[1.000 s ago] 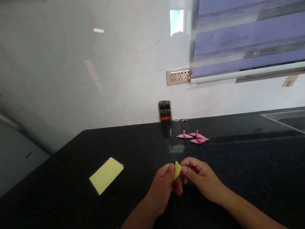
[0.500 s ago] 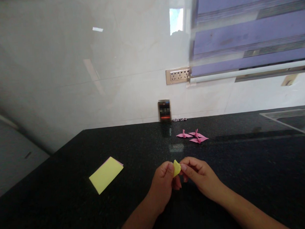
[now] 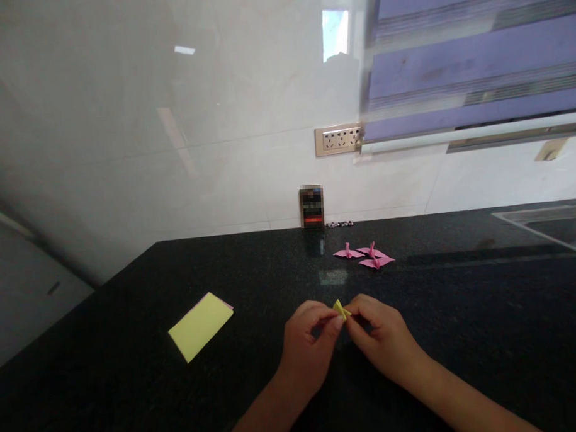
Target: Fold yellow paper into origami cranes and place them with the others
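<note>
Your two bare forearms enter from the bottom edge, cut off below the elbows. Your left hand [image 3: 307, 341] and right hand [image 3: 384, 338] meet above a black speckled stone counter [image 3: 462, 336], polished enough to reflect light. Both hands are closed in a fingertip pinch on a small folded yellow paper [image 3: 341, 309], held between them just above the counter; your fingers hide most of it, so its shape is hard to make out.

To your left, a flat stack of square paper [image 3: 200, 325] lies on the counter, yellow on top with a pink edge showing beneath. Farther back sit pink folded paper cranes [image 3: 365, 257], close together; how many there are is unclear. Against the glossy pale tiled wall [image 3: 172, 151] stands a small dark blurred box [image 3: 311, 207]. Above it is a metal socket strip [image 3: 338, 140], beside purple window blinds [image 3: 471, 58].
</note>
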`<move>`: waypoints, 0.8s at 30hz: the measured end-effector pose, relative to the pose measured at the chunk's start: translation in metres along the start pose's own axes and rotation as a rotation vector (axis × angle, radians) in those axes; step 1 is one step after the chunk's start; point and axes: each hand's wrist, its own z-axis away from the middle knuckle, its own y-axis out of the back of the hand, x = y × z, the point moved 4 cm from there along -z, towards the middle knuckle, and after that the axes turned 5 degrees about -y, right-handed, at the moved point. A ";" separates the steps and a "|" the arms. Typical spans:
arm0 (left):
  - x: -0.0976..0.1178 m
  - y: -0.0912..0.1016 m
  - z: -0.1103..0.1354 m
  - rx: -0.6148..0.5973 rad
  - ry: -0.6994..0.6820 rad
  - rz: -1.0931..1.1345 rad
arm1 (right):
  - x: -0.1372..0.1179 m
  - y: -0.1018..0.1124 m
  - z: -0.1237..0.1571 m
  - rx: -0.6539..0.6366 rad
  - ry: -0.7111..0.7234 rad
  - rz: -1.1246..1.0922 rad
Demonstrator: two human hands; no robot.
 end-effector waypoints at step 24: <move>0.006 0.008 -0.004 -0.032 -0.076 -0.228 | -0.004 0.005 -0.002 0.014 0.155 -0.039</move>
